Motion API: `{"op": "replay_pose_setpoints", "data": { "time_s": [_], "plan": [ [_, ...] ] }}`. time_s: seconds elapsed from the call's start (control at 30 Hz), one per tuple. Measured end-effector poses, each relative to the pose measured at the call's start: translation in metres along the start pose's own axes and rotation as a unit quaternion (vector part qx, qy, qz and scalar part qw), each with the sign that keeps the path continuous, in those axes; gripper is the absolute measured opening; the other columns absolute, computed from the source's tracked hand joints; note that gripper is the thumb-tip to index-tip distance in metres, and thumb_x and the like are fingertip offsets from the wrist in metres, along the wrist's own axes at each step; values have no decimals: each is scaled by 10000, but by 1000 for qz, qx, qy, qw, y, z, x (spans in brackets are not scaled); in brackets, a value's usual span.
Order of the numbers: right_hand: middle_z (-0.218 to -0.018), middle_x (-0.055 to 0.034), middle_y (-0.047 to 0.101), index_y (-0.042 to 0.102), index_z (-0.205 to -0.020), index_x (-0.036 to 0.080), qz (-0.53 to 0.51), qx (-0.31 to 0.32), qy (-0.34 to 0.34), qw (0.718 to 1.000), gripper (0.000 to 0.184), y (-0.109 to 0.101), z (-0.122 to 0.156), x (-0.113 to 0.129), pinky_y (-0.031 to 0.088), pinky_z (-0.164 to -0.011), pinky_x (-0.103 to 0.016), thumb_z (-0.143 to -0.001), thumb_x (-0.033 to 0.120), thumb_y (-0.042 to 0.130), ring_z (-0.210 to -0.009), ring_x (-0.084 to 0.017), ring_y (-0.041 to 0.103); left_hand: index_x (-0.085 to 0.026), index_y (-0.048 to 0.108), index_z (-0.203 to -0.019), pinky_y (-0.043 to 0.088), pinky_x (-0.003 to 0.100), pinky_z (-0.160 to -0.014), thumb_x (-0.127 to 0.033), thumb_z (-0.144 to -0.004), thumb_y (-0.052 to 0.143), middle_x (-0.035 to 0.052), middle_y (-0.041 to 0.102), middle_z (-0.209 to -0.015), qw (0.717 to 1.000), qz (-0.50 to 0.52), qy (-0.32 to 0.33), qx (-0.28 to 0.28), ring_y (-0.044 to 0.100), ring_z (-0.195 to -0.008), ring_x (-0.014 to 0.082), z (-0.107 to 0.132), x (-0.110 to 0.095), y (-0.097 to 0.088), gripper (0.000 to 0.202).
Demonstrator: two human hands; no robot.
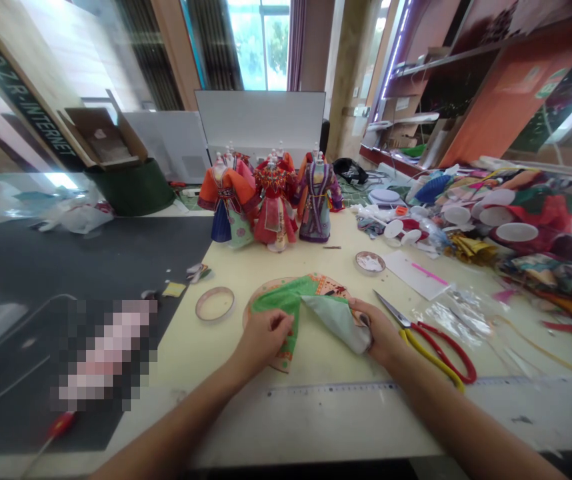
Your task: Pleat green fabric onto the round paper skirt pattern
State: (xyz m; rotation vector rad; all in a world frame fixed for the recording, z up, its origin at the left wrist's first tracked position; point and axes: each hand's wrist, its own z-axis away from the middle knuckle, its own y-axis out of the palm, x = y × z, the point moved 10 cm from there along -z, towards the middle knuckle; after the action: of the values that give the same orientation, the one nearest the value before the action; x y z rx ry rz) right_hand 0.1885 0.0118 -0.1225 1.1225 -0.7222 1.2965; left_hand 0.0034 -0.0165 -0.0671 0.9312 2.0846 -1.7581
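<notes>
left hand [265, 340] pinches green fabric [286, 300], right hand [383, 331] grips folded corner [341, 323], fabric half folded; three dressed dolls [275, 207] look finished, upper centre

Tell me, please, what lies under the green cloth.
A round tan disc shows past the green cloth; the disc's middle is covered and cannot be seen.

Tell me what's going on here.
A person has both bare hands on a piece of green patterned fabric, folded over to show a pale underside. The left hand pinches it near the middle, and the right hand holds the folded end. It lies on a round tan disc on a pale yellow table. Red-and-yellow scissors lie beside the right hand, and costumed dolls stand farther along the table.
</notes>
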Motion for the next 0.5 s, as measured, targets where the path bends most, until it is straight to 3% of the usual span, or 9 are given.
{"op": "replay_pose_setpoints", "data": {
  "time_s": [0.07, 0.2, 0.37, 0.5],
  "plan": [
    [-716, -37, 699, 625, -819, 175, -34, 0, 8, 999, 189, 1, -1, -3, 507, -584, -282, -696, 305, 563, -624, -189, 650, -171, 608, -705, 433, 220, -495, -281, -873, 384, -8, 628, -580, 1000, 8, 1, 7, 572, -526, 124, 0, -8, 7, 300],
    [-687, -15, 689, 636, -807, 175, -68, 9, 3, 998, 186, 1, 0, -6, 494, -608, -267, -674, 303, 611, -624, -174, 640, -176, 626, -862, 468, 303, -729, -253, -809, 492, 49, 671, -878, 1000, -11, 28, 5, 602, -820, 190, -8, -17, 14, 164],
    [-589, 28, 618, 559, -668, 179, -64, 18, -30, 997, 149, -1, 5, 0, 434, -518, -214, -636, 305, 632, -528, -118, 566, -177, 631, -872, 394, 438, -894, -223, -761, 530, 105, 639, -1004, 999, -46, 20, -19, 540, -986, 270, -22, 7, 2, 157],
    [-390, 80, 445, 517, -611, 179, -19, 26, -52, 998, 175, 1, 11, 1, 249, -344, -167, -648, 302, 636, -330, -50, 350, -173, 601, -838, 402, 429, -874, -224, -770, 506, 105, 617, -971, 998, -48, -9, -49, 536, -957, 258, -17, 21, -18, 127]
  ]
}}
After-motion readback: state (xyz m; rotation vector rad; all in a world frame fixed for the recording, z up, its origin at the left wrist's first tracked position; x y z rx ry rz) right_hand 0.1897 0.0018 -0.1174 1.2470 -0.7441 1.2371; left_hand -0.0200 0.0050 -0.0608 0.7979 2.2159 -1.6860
